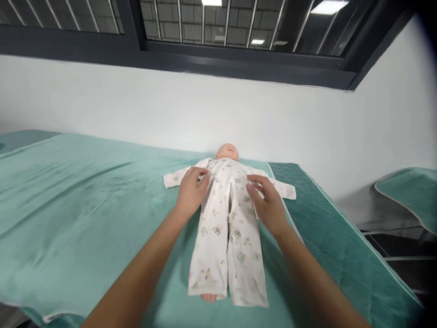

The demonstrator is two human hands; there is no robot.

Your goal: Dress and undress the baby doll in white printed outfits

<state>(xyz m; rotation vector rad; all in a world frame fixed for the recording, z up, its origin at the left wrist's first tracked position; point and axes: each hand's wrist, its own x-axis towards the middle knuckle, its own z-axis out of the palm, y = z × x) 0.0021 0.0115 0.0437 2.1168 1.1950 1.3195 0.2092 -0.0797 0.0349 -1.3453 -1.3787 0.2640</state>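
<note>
A baby doll [227,151] lies on its back, head by the wall. It wears a white long-sleeved top [223,165] with small prints, its sleeves spread to both sides. White printed trousers [244,246] cover its lower body, with a gap between the legs; one foot [209,297] peeks from the left cuff. My left hand [193,191] is at the left side of the waist, fingers bent and thumb apart. Opposite it, my right hand [269,202] is at the right side, its fingers likewise bent and apart. Both fingertips are at the cloth; neither visibly grips it.
A light green sheet [85,218] covers the bed, with a darker green quilted pad [327,237] at the right. Behind stands a white wall [164,109] below a dark-framed window [205,57] with metal bars. Another green-covered surface [409,191] is at the far right.
</note>
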